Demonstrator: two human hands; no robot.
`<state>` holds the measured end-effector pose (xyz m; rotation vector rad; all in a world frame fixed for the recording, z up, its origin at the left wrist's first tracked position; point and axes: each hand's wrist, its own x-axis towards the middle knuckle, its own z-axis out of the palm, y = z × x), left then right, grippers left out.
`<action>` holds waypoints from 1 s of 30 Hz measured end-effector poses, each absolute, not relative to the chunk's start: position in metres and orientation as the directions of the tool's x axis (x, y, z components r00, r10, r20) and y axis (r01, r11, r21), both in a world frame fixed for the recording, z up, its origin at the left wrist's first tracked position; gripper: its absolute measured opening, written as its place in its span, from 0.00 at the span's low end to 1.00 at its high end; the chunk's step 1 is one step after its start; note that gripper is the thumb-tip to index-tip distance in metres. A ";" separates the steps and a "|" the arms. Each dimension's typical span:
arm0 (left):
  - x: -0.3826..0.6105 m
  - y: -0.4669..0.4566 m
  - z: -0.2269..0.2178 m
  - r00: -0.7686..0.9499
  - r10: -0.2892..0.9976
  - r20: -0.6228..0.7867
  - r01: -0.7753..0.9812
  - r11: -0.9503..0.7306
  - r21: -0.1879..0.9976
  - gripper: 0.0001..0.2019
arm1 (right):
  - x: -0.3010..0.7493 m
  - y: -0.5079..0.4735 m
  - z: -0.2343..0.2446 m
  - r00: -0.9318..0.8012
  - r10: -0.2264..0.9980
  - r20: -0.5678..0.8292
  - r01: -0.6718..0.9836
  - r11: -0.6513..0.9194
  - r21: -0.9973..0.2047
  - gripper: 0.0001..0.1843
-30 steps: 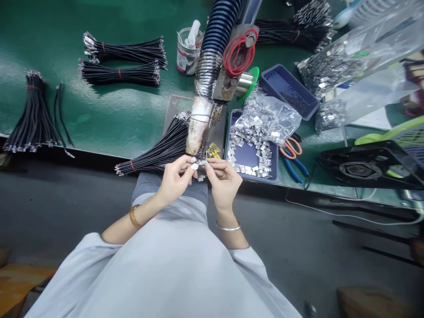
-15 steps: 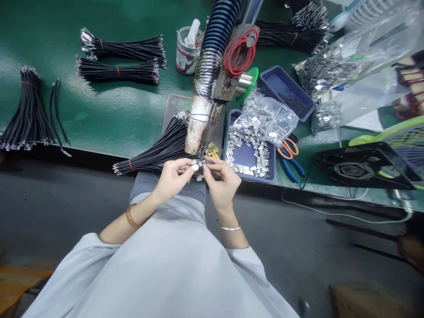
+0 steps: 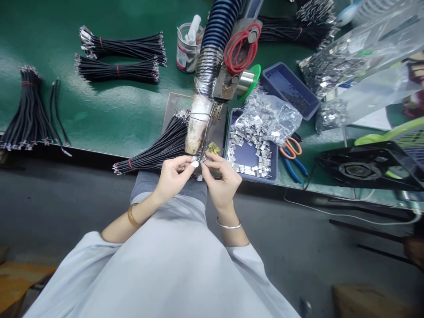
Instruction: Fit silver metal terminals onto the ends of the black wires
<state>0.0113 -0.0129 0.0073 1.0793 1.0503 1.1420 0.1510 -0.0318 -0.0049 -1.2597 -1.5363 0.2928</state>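
Note:
Both hands meet at the table edge, just below the tip of a wrapped hose nozzle (image 3: 195,132) and a thin iron-like rod (image 3: 209,132). My left hand (image 3: 175,176) is closed in a pinch, thumb against fingers. My right hand (image 3: 221,179) pinches too, its fingertips close to the left thumb. Small silvery bits show between the fingertips, too small to name. Left of the nozzle, a bundle of black cables (image 3: 159,148) lies at the edge, tied with a red band. Right of my right hand is a blue tray (image 3: 247,152) of small metal connectors.
More black cable bundles (image 3: 119,70) lie on the green table (image 3: 109,115). Behind the nozzle stands a plastic cup (image 3: 186,57). Rightward are orange-and-blue pliers (image 3: 293,159), a smaller blue tray (image 3: 288,88), bags of metal parts (image 3: 334,70) and a black fan (image 3: 367,168).
My right fingertips have moved slightly left, closer to my left thumb. The silvery piece between my hands shows less now. The view has shifted slightly.

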 end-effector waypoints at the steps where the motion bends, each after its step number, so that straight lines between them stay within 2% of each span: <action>1: 0.011 -0.013 0.007 0.107 0.992 -0.073 -0.150 0.088 0.985 0.16 | 0.151 -0.032 -0.004 0.131 0.813 0.568 0.566 0.409 -0.716 0.05; 11: 0.013 -0.018 0.005 0.110 0.991 -0.082 -0.078 0.091 0.993 0.10 | 0.154 -0.042 -0.003 0.035 0.753 0.657 0.671 0.469 -0.574 0.07; 14: 0.012 -0.018 0.005 0.122 0.990 -0.070 -0.058 0.078 0.995 0.10 | 0.155 -0.044 -0.004 0.091 0.788 0.609 0.624 0.431 -0.651 0.05; 16: 0.011 -0.018 0.005 0.130 0.989 -0.067 -0.038 0.072 0.997 0.10 | 0.157 -0.046 -0.003 0.189 0.799 0.571 0.565 0.387 -0.728 0.03; 19: 0.010 -0.019 0.005 0.126 0.989 -0.077 -0.016 0.080 0.997 0.10 | 0.161 -0.050 0.002 0.373 0.730 0.573 0.476 0.379 -0.794 0.03; 21: 0.009 -0.019 0.006 0.124 0.989 -0.081 -0.017 0.084 0.996 0.10 | 0.163 -0.052 0.004 0.426 0.712 0.559 0.429 0.385 -0.817 0.06; 24: 0.008 -0.019 0.007 0.137 0.988 -0.074 -0.032 0.079 0.996 0.10 | 0.164 -0.053 0.003 0.357 0.773 0.524 0.451 0.349 -0.822 0.04; 28: 0.007 -0.019 0.007 0.159 0.985 -0.059 -0.044 0.067 0.997 0.11 | 0.160 -0.051 -0.002 0.105 0.800 0.591 0.640 0.400 -0.655 0.04; 30: 0.007 -0.019 0.007 0.159 0.986 -0.048 -0.041 0.055 0.998 0.10 | 0.157 -0.048 -0.005 0.034 0.785 0.618 0.676 0.437 -0.593 0.04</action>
